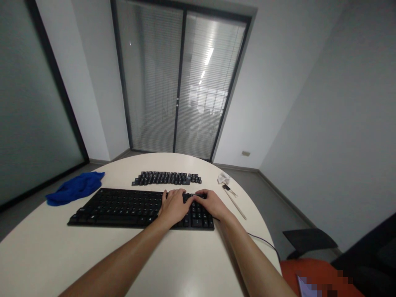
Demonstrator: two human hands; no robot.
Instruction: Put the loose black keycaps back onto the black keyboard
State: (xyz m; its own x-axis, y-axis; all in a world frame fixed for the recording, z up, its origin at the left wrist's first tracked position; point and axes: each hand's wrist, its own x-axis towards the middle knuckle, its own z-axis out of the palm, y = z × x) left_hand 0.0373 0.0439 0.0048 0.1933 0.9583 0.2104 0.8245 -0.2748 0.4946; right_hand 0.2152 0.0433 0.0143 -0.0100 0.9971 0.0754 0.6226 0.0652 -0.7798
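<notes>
A black keyboard [123, 208] lies on the pale round table [192, 264]. My left hand [175, 205] rests over its right half, fingers apart, with the thumb reaching toward my other hand. My right hand [212, 203] is at the keyboard's upper right, thumb and fingertips close together at its back edge; what lies between them, if anything, is too small to tell. Behind the keyboard, loose black keycaps [165, 178] stand in rows. My hands hide part of the number pad and the keys beside it.
A blue cloth [77, 189] lies at the table's left. At the right are a crumpled white tissue [223, 178], a thin stick-like tool [236, 204] with a small black piece near its top, and a dark cable [262, 239]. An orange chair [312, 270] stands beyond the right edge.
</notes>
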